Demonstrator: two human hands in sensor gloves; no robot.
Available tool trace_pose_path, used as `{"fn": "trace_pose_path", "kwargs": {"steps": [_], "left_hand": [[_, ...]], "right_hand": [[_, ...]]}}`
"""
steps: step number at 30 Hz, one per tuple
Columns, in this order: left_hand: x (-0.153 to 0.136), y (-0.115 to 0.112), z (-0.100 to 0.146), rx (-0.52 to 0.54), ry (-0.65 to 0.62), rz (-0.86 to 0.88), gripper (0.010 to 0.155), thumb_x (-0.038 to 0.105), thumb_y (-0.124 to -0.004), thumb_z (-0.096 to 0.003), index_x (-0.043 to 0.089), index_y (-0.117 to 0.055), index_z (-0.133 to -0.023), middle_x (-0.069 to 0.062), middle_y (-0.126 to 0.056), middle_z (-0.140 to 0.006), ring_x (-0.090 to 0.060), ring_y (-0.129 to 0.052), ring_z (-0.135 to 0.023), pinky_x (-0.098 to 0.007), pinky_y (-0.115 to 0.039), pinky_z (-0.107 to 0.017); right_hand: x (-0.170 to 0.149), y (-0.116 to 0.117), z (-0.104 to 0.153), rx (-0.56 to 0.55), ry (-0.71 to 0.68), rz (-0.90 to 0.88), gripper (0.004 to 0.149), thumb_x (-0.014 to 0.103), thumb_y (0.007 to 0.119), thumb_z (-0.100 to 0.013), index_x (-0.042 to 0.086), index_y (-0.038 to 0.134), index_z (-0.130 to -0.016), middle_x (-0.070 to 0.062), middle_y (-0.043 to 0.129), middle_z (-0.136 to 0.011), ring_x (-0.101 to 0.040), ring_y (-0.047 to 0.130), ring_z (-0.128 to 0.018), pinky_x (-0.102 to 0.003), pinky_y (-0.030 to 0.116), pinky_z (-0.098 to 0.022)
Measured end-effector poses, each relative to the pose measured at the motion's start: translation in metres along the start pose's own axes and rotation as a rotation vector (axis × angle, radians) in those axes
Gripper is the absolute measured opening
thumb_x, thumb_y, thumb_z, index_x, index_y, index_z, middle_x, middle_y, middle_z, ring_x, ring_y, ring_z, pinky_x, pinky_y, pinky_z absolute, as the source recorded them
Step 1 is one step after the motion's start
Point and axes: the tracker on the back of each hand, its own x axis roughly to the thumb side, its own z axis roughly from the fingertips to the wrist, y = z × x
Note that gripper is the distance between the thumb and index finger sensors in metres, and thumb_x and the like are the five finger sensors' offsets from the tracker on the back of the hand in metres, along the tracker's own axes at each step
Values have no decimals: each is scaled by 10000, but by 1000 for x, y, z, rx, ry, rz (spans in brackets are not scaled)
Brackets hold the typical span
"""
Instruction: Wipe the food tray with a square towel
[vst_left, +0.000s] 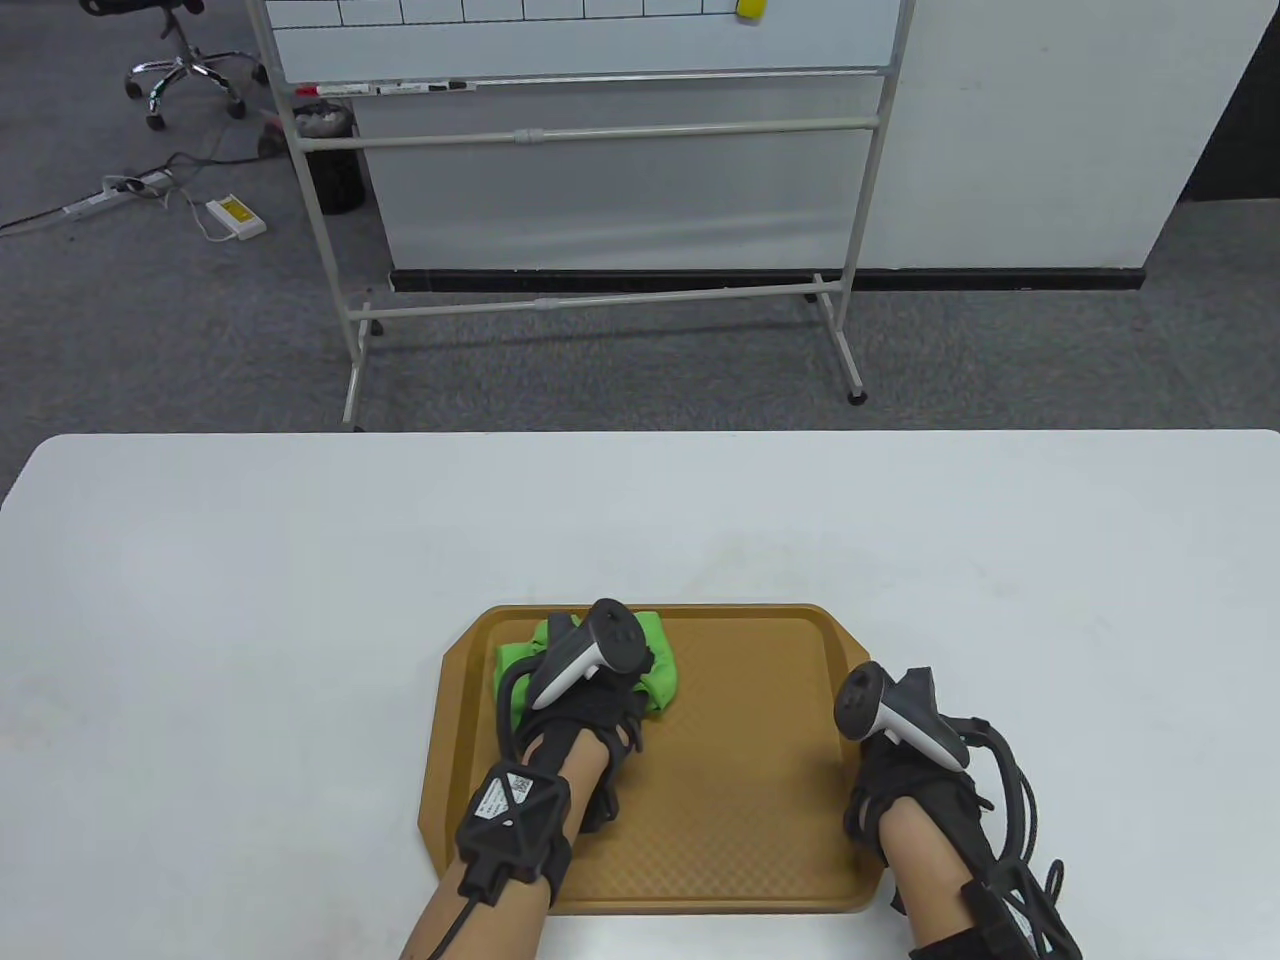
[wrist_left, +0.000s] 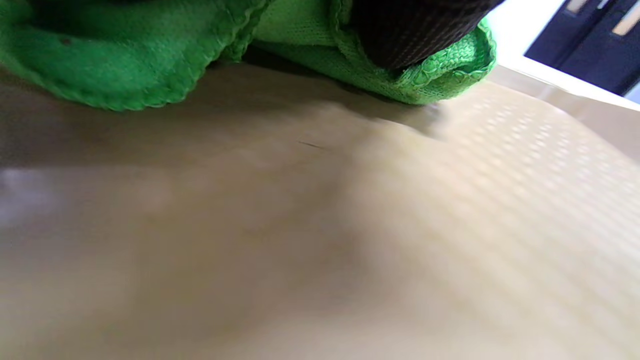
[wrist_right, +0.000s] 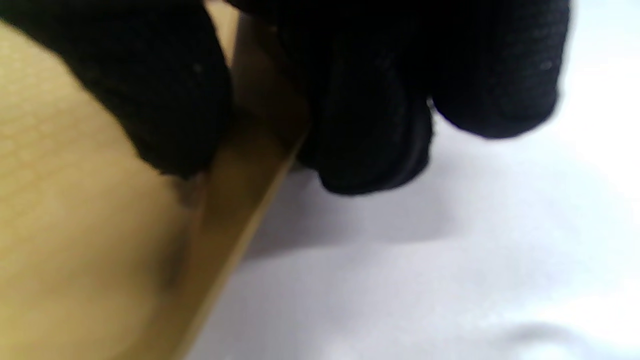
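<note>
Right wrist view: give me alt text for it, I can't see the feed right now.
The right hand in its black glove grips the rim of the brown plastic food tray, one fingertip inside the rim and the others outside it, over the white table. The picture is close and blurred; no towel shows.

Left hand (vst_left: 585, 720): black mesh glove, grey-black tracker on its back, faceted black wrist module with white label, black cable toward 6 o'clock. Right hand (vst_left: 905, 790): matching glove, tracker, looped cables. Forearms bare.
</note>
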Motion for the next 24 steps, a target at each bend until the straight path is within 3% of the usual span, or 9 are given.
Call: {"fn": "trace_pose_path", "kwargs": {"steps": [6, 12, 18, 24], "left_hand": [[57, -15, -9, -45, -87, -14, 545, 417, -678, -554, 444, -491, -1065, 63, -260, -1210, -383, -131, -1062, -589, -194, -747], [109, -38, 4, -80, -212, -92, 542, 417, -679, -554, 463, -490, -1060, 71, -261, -1210, -381, -132, -1061, -588, -197, -749], [125, -55, 36, -96, -344, -272, 551, 429, -682, -548, 464, -477, -1059, 58, -294, -1201, -413, -234, -1048, -602, -286, -748], [105, -69, 81, 0, -439, -421, 557, 448, -697, -529, 452, -493, -1047, 18, -373, -1181, -441, -373, -1025, -607, -391, -734]], "right_hand": [[1, 0, 0, -1, 3, 10, 970, 419, 967, -369, 148, 268, -985, -104, 944, -793, -267, 1076, -424, -471, 871, -360], [-6, 1, -2, 13, -25, -53, 933, 403, 940, -387, 159, 267, -985, -104, 939, -797, -270, 1072, -432, -471, 865, -373], [-8, 1, -2, 15, -22, -81, 855, 346, 862, -397, 169, 268, -986, -103, 934, -805, -279, 1068, -444, -478, 859, -381], [-6, 1, -1, 8, -9, -61, 844, 341, 842, -399, 167, 263, -988, -99, 933, -805, -277, 1066, -449, -477, 858, -383]]}}
